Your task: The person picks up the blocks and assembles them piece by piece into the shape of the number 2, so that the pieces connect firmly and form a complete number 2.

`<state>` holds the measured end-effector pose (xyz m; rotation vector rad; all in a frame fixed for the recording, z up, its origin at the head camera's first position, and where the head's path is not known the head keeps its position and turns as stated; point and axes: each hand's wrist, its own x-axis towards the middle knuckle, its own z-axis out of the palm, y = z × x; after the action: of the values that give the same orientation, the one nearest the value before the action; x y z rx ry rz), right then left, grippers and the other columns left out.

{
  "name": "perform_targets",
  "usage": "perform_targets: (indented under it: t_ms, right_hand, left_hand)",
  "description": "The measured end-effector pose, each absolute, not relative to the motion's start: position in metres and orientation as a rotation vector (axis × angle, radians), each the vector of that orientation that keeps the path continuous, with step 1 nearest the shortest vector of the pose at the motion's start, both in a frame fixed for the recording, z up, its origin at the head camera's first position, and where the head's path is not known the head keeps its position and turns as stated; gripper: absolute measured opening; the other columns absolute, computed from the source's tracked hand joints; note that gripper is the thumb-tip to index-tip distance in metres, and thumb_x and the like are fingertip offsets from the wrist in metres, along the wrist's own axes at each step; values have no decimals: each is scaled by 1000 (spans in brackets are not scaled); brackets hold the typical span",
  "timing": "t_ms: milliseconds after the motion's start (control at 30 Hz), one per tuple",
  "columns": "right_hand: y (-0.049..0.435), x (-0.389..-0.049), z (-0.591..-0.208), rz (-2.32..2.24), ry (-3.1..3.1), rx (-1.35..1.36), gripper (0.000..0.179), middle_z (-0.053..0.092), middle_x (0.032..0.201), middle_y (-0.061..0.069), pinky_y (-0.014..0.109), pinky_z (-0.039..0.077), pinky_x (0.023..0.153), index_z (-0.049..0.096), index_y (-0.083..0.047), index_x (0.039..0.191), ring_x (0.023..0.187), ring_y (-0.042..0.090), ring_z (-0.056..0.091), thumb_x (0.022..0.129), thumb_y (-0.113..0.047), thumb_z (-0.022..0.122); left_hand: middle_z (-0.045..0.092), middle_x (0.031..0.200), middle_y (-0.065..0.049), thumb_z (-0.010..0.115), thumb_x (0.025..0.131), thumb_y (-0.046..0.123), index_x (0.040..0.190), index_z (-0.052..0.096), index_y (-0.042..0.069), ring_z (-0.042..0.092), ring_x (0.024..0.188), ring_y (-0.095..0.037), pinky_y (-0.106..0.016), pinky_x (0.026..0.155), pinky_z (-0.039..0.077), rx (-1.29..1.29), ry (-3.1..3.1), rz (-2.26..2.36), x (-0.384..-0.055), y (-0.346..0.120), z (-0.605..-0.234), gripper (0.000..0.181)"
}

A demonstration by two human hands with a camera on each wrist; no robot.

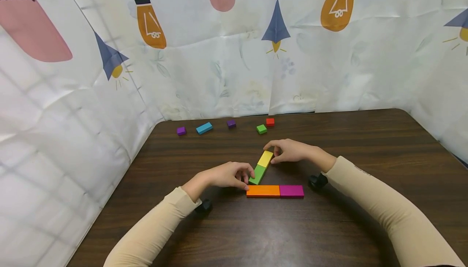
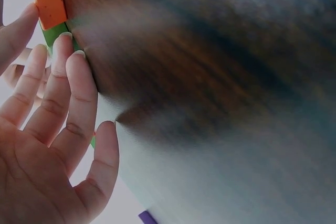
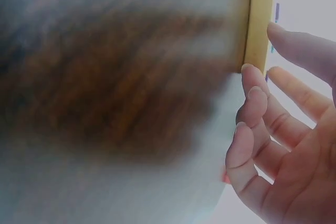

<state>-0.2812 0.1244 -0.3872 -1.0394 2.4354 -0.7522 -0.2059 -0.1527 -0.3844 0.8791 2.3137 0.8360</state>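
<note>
In the head view, a green block (image 1: 258, 174) and a yellow block (image 1: 265, 159) lie end to end in a slanted row. Below them, an orange block (image 1: 263, 191) and a magenta block (image 1: 291, 191) form a level row. My left hand (image 1: 229, 174) has its thumb at the orange block's left end and a fingertip by the green block. Its fingers look loosely extended in the left wrist view. My right hand (image 1: 290, 150) holds the yellow block's far end between thumb and index finger, the other fingers relaxed.
Along the far side of the dark wooden table (image 1: 226, 234) lie a purple block (image 1: 181, 131), a blue block (image 1: 204, 128), a dark purple block (image 1: 231, 124), a small green block (image 1: 261, 129) and a red block (image 1: 270, 122). A patterned curtain (image 1: 226, 72) hangs behind.
</note>
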Motion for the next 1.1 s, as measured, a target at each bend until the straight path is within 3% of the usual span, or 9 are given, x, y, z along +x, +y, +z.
perform_targets:
  t_ms: [667, 933, 1100]
  right_hand:
    - [128, -306, -376, -1025, 2559, -938, 39, 63, 95, 5, 40, 49, 82, 61, 1, 137, 99, 28, 63, 100, -11, 67]
    - [122, -326, -380, -1073, 2607, -906, 35, 64, 101, 11, 36, 47, 73, 61, 3, 135, 84, 25, 59, 102, -8, 64]
    - [118, -337, -384, -1074, 2645, -809, 35, 64, 100, 12, 36, 48, 72, 62, 1, 136, 82, 26, 60, 102, -8, 63]
  left_hand:
    - [65, 93, 4, 77, 94, 12, 119, 64, 12, 59, 80, -13, -27, 76, 49, 862, 2304, 855, -207, -153, -386, 29]
    - [65, 93, 4, 77, 94, 12, 119, 64, 12, 59, 81, -14, -27, 76, 49, 854, 2303, 851, -208, -153, -387, 28]
    - [65, 94, 3, 77, 94, 13, 120, 64, 12, 59, 82, -13, -27, 78, 49, 858, 2298, 848, -209, -153, -386, 29]
